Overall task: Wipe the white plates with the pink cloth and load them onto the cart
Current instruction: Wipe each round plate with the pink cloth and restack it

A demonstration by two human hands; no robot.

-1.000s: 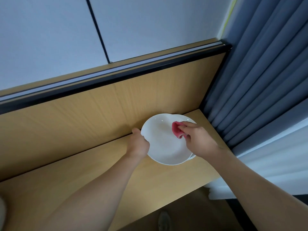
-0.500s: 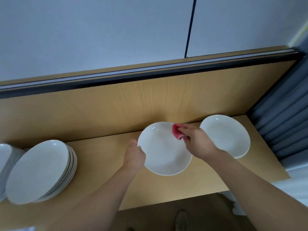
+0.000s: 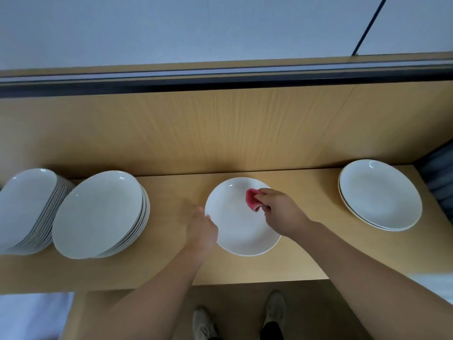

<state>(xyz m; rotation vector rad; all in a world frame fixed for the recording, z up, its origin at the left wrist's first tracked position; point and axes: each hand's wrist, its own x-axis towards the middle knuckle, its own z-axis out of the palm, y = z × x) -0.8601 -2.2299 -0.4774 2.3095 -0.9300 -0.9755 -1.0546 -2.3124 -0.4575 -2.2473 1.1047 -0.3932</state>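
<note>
Item: white plate (image 3: pixel 241 224), at mid-surface of the wooden shelf (image 3: pixel 171 266), nearer its back edge. Left hand (image 3: pixel 202 230) is gripping the plate's left rim with curled fingers. Right hand (image 3: pixel 279 212) is pinching the bunched pink cloth (image 3: pixel 252 199) and pressing it inside the plate's far right. Recommended: working the cloth in overlapping circles out to the rim, with the left hand bracing. Tall stacks (image 3: pixel 98 214) are standing at the left edge and a short stack (image 3: pixel 380 195) by the right edge.

3 plate stacks (image 3: pixel 98 214), 1 single plate (image 3: pixel 235 229), 1 pink cloth (image 3: pixel 252 202)
</note>
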